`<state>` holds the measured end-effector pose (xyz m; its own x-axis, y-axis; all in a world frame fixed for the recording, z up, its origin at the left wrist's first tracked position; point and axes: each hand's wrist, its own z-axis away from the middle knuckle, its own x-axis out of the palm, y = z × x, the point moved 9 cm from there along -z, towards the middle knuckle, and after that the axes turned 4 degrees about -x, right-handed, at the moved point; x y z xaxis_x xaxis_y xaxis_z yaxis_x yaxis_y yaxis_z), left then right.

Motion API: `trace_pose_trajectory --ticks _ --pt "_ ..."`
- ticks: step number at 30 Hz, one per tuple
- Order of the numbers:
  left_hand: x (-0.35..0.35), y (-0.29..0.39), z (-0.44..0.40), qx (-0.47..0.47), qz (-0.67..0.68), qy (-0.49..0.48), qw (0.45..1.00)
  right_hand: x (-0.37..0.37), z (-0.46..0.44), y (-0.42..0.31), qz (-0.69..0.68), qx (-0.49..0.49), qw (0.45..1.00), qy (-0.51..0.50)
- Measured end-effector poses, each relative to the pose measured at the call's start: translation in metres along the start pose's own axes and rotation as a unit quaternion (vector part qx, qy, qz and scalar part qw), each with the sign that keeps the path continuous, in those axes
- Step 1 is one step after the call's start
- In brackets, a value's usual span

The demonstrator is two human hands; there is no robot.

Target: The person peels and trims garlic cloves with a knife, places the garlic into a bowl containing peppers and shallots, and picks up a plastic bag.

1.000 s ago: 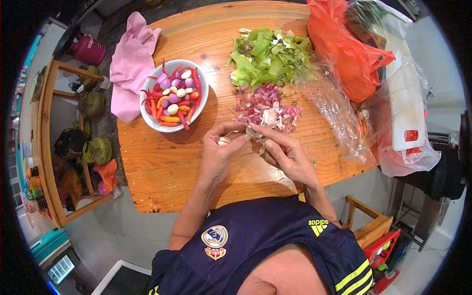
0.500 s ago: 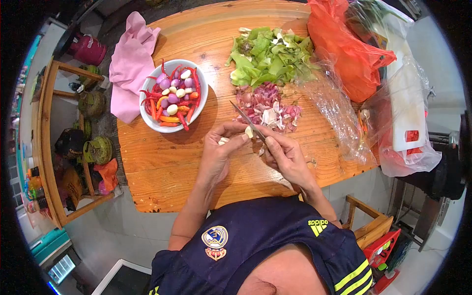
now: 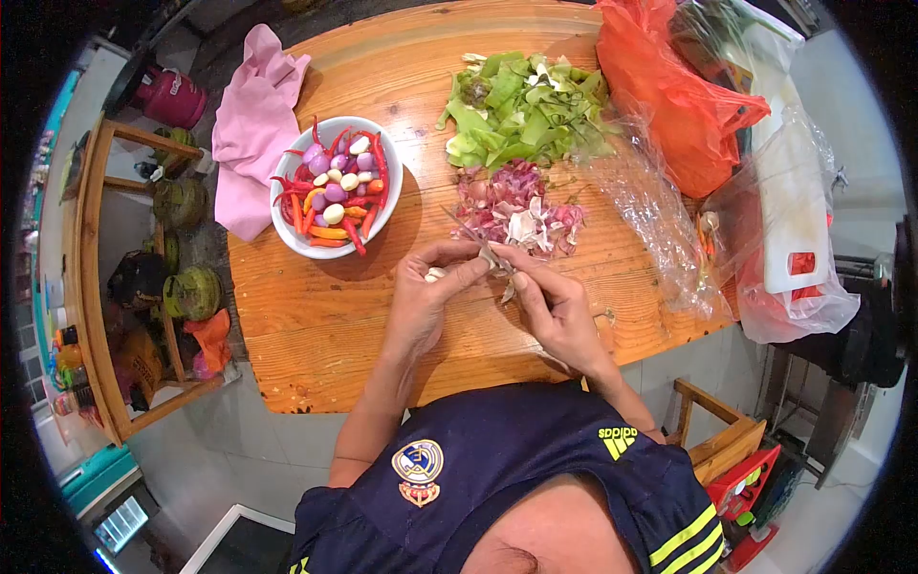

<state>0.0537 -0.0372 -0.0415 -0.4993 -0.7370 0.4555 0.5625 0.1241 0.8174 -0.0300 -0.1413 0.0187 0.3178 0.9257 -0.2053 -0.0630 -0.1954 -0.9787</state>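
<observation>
My left hand (image 3: 432, 282) is closed on garlic, with white cloves (image 3: 435, 274) showing in its palm and one pinched at the fingertips. A small knife (image 3: 466, 226) is held in my right hand (image 3: 553, 304), its blade pointing up and left, against the clove between both hands. Just beyond the fingertips lies a pile of reddish onion skins (image 3: 507, 196) with pale garlic skins (image 3: 529, 228). To the left stands a white bowl (image 3: 390, 212) of red and orange chillies, purple shallots and peeled garlic cloves.
Green peelings (image 3: 531, 110) lie at the back of the wooden table (image 3: 325, 354). A pink cloth (image 3: 251, 134) is left of the bowl. On the right are a red plastic bag (image 3: 669, 105), crumpled clear plastic (image 3: 650, 220) and a wrapped white board (image 3: 798, 201).
The knife blade, hidden at first, came into view half a second ago and now lies lower, against the clove. My right hand has turned slightly; my left hand has hardly moved.
</observation>
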Motion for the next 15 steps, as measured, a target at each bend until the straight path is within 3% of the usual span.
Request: trace_pose_trajectory --ticks 3,7,10,15 --pt "0.005 0.005 0.001 0.000 0.030 -0.006 1.000 0.004 0.003 0.001 0.005 -0.017 1.000 0.023" --pt "0.007 0.006 0.002 -0.026 0.062 -0.035 0.997 0.016 0.008 0.026 -0.254 0.105 0.961 -0.036" --pt "0.008 0.004 0.002 -0.037 0.067 -0.031 0.997 0.017 0.011 0.025 -0.314 0.172 0.931 -0.065" --pt "-0.001 -0.003 0.001 -0.027 0.056 0.017 0.998 0.020 0.008 0.012 -0.310 0.115 0.938 -0.104"
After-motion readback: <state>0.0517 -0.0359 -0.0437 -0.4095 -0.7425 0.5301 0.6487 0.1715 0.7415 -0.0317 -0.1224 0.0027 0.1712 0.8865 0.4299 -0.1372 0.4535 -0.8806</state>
